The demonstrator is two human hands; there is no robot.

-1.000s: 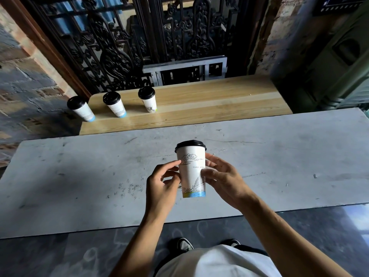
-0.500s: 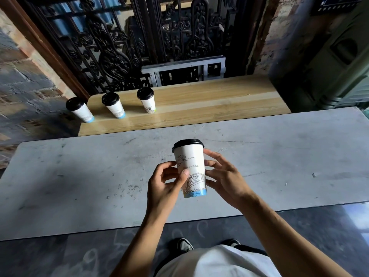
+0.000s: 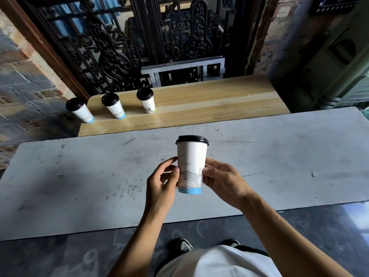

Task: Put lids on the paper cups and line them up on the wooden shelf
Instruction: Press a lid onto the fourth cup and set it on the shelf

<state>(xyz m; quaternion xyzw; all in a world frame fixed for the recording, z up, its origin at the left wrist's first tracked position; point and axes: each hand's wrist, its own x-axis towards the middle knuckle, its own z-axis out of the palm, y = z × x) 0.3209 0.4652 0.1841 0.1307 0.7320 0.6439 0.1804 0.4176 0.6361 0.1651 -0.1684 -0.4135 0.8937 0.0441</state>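
A white paper cup (image 3: 191,162) with a blue base band and a bridge drawing carries a black lid (image 3: 192,139). It stands upright above the grey table (image 3: 79,176), held from both sides. My left hand (image 3: 162,182) grips its left side with thumb and fingertips. My right hand (image 3: 223,181) grips its right side. On the wooden shelf (image 3: 199,104) beyond the table, three lidded cups stand in a row at the left end: one at the corner (image 3: 80,110), one in the middle (image 3: 114,105), one to the right (image 3: 146,100).
A black ornate iron gate (image 3: 139,41) and a grey metal frame (image 3: 183,71) rise behind the shelf. Brick wall lies to the left, a dark green structure (image 3: 339,56) to the right. My shoes show below the table's near edge.
The cup has been turned in my fingers, so the bridge drawing now faces me. My hands stayed at about the same spot over the table.
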